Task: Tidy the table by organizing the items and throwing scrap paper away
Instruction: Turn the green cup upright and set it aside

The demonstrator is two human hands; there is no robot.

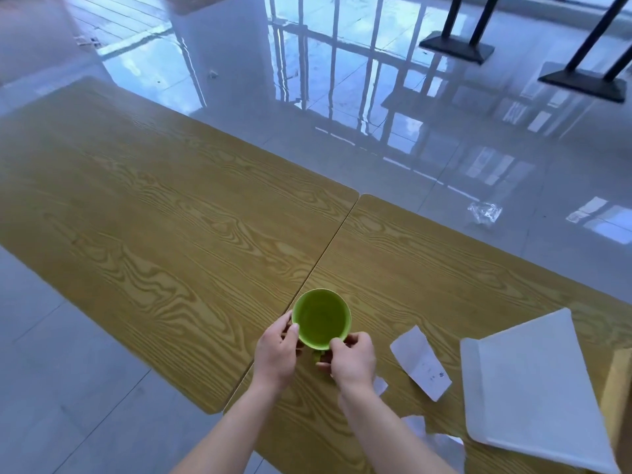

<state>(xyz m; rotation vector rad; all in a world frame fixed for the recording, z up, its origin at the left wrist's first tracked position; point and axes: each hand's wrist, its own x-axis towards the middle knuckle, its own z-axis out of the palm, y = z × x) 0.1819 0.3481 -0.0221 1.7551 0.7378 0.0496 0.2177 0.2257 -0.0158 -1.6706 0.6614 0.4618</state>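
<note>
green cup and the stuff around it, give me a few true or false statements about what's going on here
1. Both hands hold the green cup. True: the left hand is at its left side and the right hand at its near rim.
2. The cup is full of liquid. False: it looks empty inside.
3. The white tray lies to the right of the cup. True.
4. The white tray carries the paper slip. False: the paper slip lies on the table, between the cup and the tray.
5. The cup sits near the seam where two tabletops meet. True.
6. All litter is on the table. False: a clear wrapper lies on the floor.
</note>
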